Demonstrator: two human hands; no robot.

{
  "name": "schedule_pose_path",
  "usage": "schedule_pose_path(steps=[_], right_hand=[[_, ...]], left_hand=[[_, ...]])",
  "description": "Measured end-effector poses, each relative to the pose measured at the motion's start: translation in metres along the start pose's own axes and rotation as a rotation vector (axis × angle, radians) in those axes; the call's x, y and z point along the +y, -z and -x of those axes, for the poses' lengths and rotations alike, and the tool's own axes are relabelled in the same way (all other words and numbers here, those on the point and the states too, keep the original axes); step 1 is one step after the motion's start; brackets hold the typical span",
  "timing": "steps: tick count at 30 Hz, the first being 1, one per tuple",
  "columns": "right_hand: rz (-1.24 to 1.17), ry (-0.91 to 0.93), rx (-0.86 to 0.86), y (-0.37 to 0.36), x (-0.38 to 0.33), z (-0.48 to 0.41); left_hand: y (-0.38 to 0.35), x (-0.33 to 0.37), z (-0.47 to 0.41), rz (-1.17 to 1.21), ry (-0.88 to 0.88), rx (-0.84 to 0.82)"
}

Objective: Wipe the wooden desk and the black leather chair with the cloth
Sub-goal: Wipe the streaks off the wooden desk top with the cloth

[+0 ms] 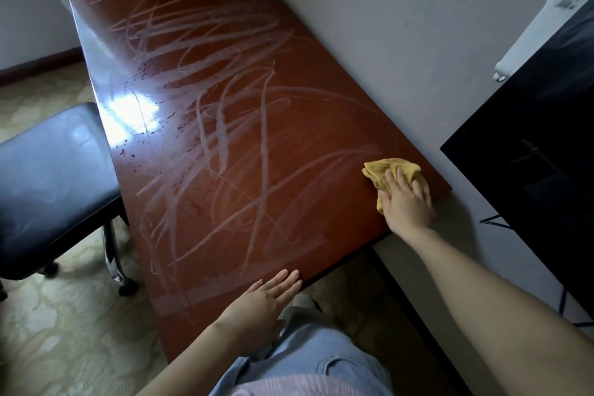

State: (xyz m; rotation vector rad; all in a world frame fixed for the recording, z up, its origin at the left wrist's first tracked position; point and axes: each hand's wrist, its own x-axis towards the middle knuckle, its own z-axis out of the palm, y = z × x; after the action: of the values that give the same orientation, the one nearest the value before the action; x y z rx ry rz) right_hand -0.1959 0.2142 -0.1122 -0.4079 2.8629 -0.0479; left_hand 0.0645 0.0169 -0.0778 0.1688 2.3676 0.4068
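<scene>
Pale blue jeans fill the bottom of the head view, closest to me. Just beyond them my left grip rests palm down on the near edge of the wooden tabletop, fingers straight and close together, holding nothing. My right arm reaches forward on the right side, and my right grip presses down on a bunched yellow cloth, fingers lying flat and slightly spread across its top; I cannot see the thumb. That cloth sits on the reddish-brown tabletop close to its near right corner, beside the pale wall that runs along the right edge. Whitish looping smear marks cross most of the glossy surface, with a bright patch of reflected light near its left edge. At the left stands the black leather chair, its seat just beside the tabletop's left edge, on chrome legs over patterned carpet. A dark flat screen hangs at the right.
</scene>
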Motion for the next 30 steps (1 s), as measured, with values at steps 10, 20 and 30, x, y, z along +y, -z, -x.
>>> schedule_pose_path(steps=[10,20,30], right_hand=[[-0.131,0.375,0.137,-0.03,-0.045,0.073],[-0.27,0.307,0.107,-0.022,0.027,0.071],[-0.206,-0.24,-0.112,0.016,0.02,-0.029]], left_hand=[[-0.001,-0.007,0.0,-0.005,-0.036,-0.001],[-0.006,-0.012,0.003,-0.161,-0.066,0.041],[0.012,-0.011,0.004,-0.082,-0.084,-0.031]])
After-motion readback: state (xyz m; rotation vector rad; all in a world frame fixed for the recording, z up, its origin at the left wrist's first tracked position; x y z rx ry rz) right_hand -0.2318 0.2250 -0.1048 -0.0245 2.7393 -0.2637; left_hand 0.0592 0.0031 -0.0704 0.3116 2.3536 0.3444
